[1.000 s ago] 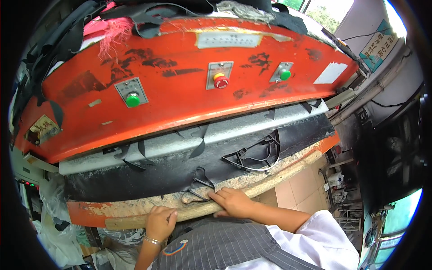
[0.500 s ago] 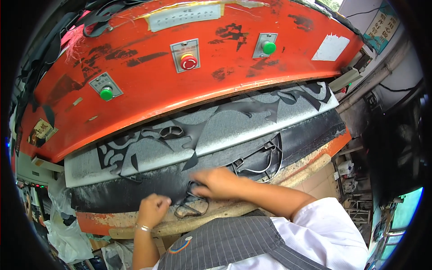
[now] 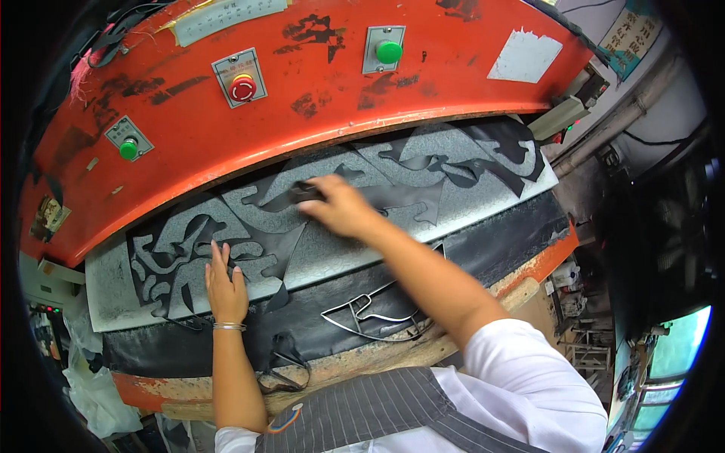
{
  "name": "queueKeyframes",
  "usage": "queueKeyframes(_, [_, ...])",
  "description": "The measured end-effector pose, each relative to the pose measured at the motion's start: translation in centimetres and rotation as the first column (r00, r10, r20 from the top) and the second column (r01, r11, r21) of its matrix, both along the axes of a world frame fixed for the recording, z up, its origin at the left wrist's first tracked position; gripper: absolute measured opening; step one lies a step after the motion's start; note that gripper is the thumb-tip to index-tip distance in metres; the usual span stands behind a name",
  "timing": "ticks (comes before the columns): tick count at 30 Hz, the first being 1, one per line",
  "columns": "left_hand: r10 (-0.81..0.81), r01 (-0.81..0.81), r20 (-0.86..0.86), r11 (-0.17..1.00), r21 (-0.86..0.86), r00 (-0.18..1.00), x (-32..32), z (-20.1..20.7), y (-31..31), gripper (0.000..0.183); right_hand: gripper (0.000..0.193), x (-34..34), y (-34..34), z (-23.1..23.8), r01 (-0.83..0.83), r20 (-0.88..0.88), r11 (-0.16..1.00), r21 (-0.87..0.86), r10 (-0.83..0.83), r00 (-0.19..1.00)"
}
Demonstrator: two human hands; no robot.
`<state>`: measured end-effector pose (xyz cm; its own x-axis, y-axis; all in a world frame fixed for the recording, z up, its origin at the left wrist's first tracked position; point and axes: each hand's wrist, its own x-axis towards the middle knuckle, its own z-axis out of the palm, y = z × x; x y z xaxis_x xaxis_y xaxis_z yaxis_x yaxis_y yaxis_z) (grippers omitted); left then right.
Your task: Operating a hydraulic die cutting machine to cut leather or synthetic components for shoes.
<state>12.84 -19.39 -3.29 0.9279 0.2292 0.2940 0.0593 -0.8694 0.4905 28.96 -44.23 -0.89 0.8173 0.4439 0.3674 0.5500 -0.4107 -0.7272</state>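
My right hand (image 3: 341, 210) reaches over the pale cutting board, fingers closed on a small dark cutting die (image 3: 304, 193) whose shape is partly blurred and covered. Flat on the board's left part rests my left hand (image 3: 226, 293), fingers stretched out and touching the black sheet (image 3: 273, 245). Curved shapes have been cut out of that sheet, and the pale board (image 3: 332, 275) shows through the gaps. A larger metal cutting die (image 3: 355, 326) with curved edges lies on the black ledge, partly behind my right forearm. Thin dark looped scraps (image 3: 291, 361) lie near the front edge.
An orange-red press beam (image 3: 325, 98) spans the far side, close above the board. It carries a red button (image 3: 243, 88) and green buttons (image 3: 388, 52). A worn wooden rail (image 3: 332, 370) runs along the front. White plastic bags (image 3: 98, 400) hang at lower left.
My right hand has moved from the front ledge up over the board and now grips the small die. My left hand has opened and moved forward onto the black sheet. The view has shifted.
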Motion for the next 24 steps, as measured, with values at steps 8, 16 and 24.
queueKeyframes(8, [0.033, -0.035, 0.036, 0.997, 0.061, 0.999, -0.3, -0.6, -0.3, 0.06, 0.043, 0.5, -9.1, 0.1, 0.128, 0.042, 0.958, -0.257, -0.122, 0.992])
queueKeyframes(16, [0.048, -0.05, 0.049, 0.997, 0.051, 0.998, -0.1, -0.7, -1.2, 0.058, 0.047, 0.5, -8.5, -1.0, 0.199, 0.267, 0.947, -0.252, -0.13, 0.955])
queueKeyframes(24, [0.02, 0.039, 0.13, 0.9, -0.434, 0.991, -0.5, -0.2, 0.8, 0.054, 0.06, -1.2, -8.6, 0.2, 0.244, 0.348, 0.936, -0.253, -0.147, 0.926])
